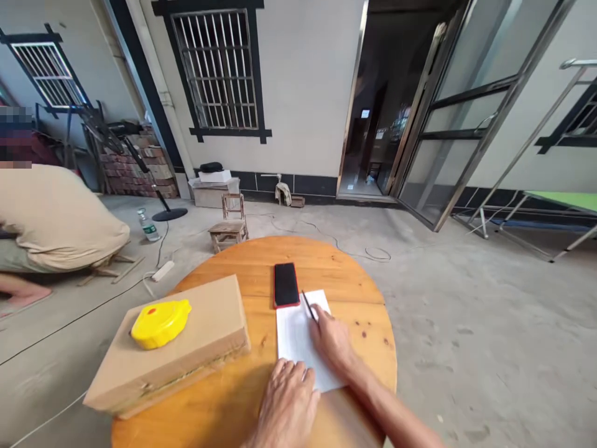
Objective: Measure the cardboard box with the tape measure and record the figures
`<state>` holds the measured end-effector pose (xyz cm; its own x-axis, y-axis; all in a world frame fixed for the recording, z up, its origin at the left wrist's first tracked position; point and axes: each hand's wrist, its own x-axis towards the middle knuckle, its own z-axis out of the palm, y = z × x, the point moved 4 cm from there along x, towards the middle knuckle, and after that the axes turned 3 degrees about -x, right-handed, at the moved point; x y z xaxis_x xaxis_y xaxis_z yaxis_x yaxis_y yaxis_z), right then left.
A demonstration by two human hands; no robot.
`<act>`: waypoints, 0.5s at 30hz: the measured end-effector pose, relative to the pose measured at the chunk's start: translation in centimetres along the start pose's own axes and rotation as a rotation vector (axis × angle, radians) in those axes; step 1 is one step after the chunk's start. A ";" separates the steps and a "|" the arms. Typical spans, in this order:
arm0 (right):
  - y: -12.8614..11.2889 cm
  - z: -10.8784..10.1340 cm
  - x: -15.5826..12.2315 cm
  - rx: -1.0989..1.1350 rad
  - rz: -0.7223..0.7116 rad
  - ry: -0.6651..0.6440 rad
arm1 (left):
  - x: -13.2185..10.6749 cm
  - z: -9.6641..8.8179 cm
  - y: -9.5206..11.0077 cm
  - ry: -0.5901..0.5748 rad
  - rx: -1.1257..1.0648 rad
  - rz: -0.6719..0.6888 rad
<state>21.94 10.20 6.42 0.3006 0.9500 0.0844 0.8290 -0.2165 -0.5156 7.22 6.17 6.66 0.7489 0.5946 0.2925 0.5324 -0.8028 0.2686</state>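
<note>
A sheet of white paper lies on the round wooden table. My right hand rests on its right part, fingers closed round a slim dark pen that tilts up and to the left. My left hand lies palm down across the paper's lower left edge, its fingers stretched out and holding nothing. Touching the paper's upper edge is a black-screened phone with a red rim. Left of both hands, a yellow tape measure sits on a brown cardboard box.
A seated person in a beige top is at the far left. Beyond the table stand a small wooden chair, a water bottle and a black stand. Cables cross the concrete floor. A glass door stands open at the right.
</note>
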 end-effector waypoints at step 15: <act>2.7 -9.8 -9.9 0.694 -0.148 0.374 | -3.9 1.2 -0.1 0.084 -0.085 -0.073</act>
<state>25.86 -2.00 12.56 0.4506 0.7930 0.4101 0.4273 0.2118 -0.8790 4.75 3.89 4.45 0.6715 0.6561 0.3444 0.5464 -0.7523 0.3680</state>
